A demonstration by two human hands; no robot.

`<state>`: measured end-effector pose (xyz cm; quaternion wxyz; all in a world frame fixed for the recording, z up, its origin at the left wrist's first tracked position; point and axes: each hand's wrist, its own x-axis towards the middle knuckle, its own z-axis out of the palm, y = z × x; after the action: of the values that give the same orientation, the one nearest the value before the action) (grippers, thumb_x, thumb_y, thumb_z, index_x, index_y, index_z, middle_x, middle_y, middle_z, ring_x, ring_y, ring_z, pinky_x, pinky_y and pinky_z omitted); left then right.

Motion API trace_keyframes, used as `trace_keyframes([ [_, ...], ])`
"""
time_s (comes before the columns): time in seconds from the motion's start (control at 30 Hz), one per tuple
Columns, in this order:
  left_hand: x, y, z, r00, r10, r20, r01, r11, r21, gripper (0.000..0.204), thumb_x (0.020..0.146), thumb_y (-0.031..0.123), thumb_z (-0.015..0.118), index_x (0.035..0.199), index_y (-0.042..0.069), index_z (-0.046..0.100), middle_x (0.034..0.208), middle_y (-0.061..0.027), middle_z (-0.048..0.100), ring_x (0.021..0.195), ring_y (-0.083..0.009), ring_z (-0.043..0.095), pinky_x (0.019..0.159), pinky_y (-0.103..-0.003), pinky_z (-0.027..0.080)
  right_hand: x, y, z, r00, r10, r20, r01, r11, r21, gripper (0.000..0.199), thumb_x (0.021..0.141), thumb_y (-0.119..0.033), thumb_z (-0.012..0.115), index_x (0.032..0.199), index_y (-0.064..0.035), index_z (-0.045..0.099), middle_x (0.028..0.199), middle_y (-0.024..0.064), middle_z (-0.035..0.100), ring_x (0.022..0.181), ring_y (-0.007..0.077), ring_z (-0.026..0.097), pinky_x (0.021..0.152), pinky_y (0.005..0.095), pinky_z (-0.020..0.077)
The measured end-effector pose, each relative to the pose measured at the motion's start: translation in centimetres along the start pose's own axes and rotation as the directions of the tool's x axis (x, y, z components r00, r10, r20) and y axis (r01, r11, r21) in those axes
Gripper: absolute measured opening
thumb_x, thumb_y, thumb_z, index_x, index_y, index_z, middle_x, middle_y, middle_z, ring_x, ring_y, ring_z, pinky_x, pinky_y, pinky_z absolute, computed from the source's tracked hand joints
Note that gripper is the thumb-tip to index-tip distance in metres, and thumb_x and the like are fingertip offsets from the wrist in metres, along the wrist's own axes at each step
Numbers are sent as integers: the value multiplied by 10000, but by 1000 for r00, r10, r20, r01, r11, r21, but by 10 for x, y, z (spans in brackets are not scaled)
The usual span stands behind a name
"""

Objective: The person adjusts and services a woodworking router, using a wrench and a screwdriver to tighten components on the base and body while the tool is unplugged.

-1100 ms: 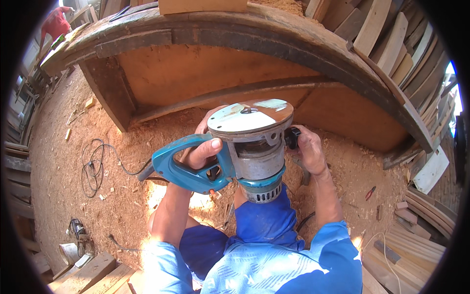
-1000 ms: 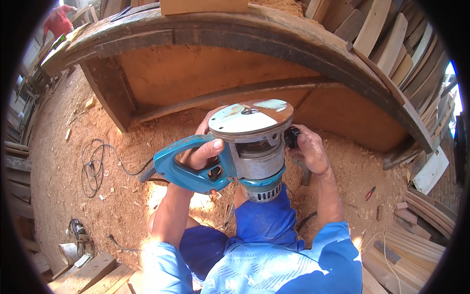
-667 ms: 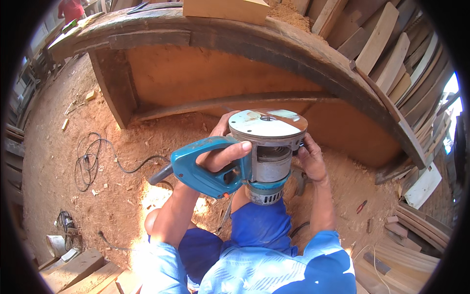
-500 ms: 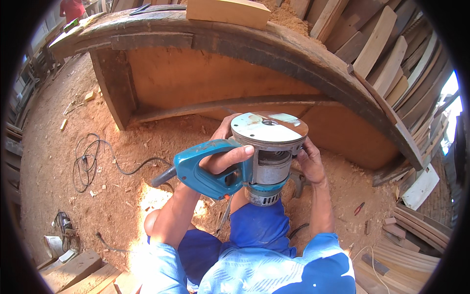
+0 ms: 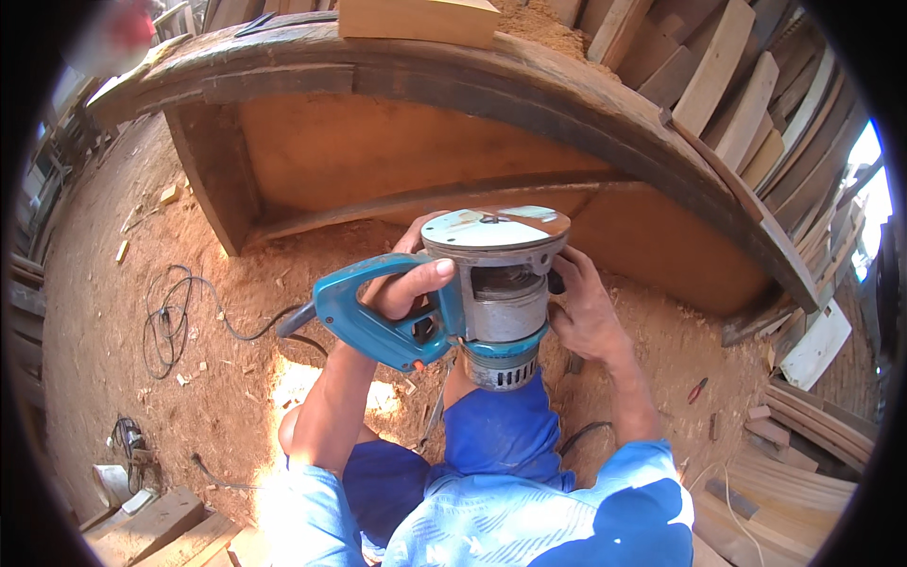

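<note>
Router (image 5: pixel 491 293) held upside down above lap, round base plate up, motor end down toward blue shorts (image 5: pixel 501 439). Left hand (image 5: pixel 406 283) on router's left side, fingers curled tight through blue handle (image 5: pixel 378 326), thumb over top. Right hand (image 5: pixel 586 317) on router's right side, fingers pressed against body; what they hold there is hidden, cannot tell. Black cord (image 5: pixel 179 321) trails left of router over sawdust floor (image 5: pixel 236 283). Wooden workbench (image 5: pixel 453 85) beyond router. Stacked boards (image 5: pixel 746 104) far right of router. Red pliers (image 5: pixel 697 389) on sawdust right of router.
</note>
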<state>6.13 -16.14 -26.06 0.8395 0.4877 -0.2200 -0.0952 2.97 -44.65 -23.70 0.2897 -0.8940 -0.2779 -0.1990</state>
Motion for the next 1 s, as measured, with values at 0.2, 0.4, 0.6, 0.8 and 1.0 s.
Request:
trace_keyframes([
  [0.2,4,-1,-2,999,21,47,-21,1000,2,876,811,412,742,1463,-56,391,1411,-235,522,1363,-311,465,1148,-446,334,20,15,0,998,-13,61,24,982,-188,372,679,-6,706,1044,-40,640,994,162,638,857,384,669,713,452,550],
  [0.4,4,4,4,998,31,58,-32,999,17,905,795,416,756,1471,-55,383,1416,-234,520,1364,-318,466,1150,-448,332,37,12,-22,880,177,441,-182,983,-32,240,698,-48,706,928,-6,652,879,178,670,744,373,677,673,429,533],
  [0.6,2,2,4,999,20,48,-18,999,-34,884,805,411,750,1471,-47,391,1414,-222,526,1360,-311,470,1151,-445,333,25,-3,-27,946,142,292,-186,974,130,476,721,-74,731,1174,4,606,1045,212,656,924,369,664,831,427,526],
  [0.8,5,-11,-10,1000,10,28,-7,995,-96,843,826,441,749,1448,-33,436,1405,-208,537,1337,-304,489,1135,-444,363,19,2,-15,962,85,260,-80,996,-30,528,734,-69,751,1231,-20,582,1063,197,616,993,368,647,871,433,535],
  [1.0,12,-10,-14,999,-46,25,49,990,-130,746,876,422,709,1418,-36,477,1360,-201,581,1292,-290,537,1120,-427,395,34,12,2,969,163,185,-143,983,-117,374,710,-49,725,1079,-20,672,947,196,676,895,408,685,781,456,555],
])
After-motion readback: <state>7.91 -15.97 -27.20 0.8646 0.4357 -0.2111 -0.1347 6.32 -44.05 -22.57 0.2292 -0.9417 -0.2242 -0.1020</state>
